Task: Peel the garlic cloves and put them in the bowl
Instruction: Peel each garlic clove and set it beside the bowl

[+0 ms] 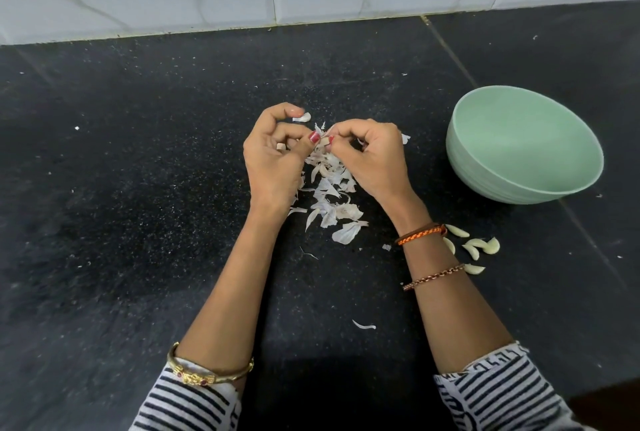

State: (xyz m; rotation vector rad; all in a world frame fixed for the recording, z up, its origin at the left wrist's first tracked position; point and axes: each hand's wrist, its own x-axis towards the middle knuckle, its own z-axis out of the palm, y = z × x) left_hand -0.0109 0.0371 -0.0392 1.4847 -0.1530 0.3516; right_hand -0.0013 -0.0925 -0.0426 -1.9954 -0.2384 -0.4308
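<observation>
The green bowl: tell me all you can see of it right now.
The pale mint-green round bowl looks like smooth matte plastic, with faint ridges round its outer wall. It stands upright on the black speckled countertop, to the right of both hands, and nothing touches it. The inside that shows is bare, with no garlic visible in it. The peeled garlic cloves lie on the counter nearer the person, apart from it.

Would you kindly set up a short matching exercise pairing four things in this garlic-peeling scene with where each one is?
Things:
1. green bowl
2. peeled cloves
3. garlic skins
4. clove being peeled

Places:
A. pinched between the left hand and right hand
B. piled on the counter below the hands
C. on the counter beside the right wrist
D. far right of the counter

Pairs: 1-D, 2-C, 3-B, 4-A
</observation>
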